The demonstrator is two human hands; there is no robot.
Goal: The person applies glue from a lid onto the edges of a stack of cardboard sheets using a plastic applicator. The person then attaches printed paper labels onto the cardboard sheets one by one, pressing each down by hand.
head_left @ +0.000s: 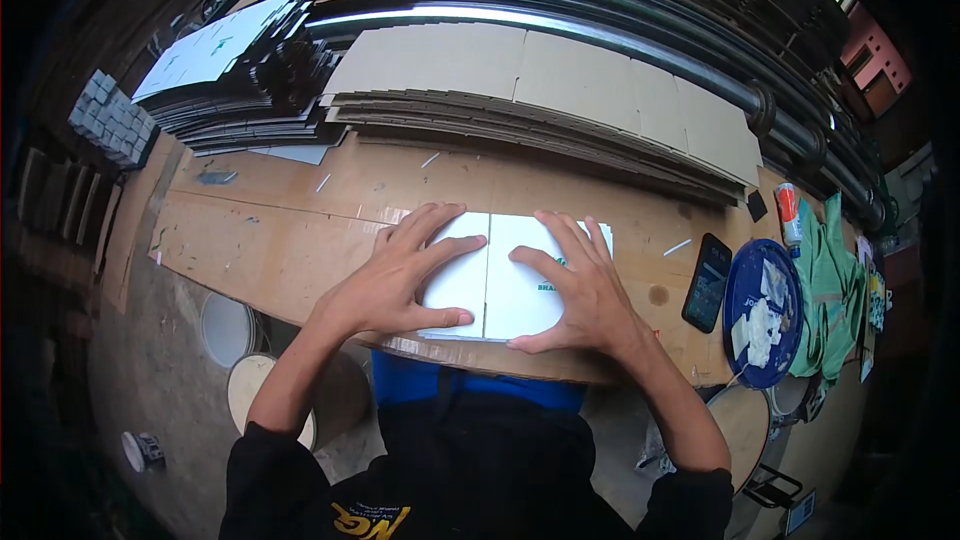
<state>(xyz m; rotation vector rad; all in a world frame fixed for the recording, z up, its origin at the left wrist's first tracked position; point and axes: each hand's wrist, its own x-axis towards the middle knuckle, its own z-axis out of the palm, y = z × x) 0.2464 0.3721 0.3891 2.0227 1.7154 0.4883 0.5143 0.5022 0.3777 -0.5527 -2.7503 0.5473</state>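
A flat white cardboard piece lies at the table's near edge, with a dark seam running down its middle and green print on its right half. More layers peek out at its right end and along its near edge. My left hand rests on the left half, fingers spread and thumb on the surface. On the right half lies my right hand, fingers apart, its thumb at the near edge and fingertips toward the far edge. Part of the green print is hidden by that hand.
Long stacks of brown cardboard lie along the back, beside a stack of white printed sheets. To the right are a phone, a blue lid with white paste, a red-and-white bottle and green fabric. Metal rollers run behind.
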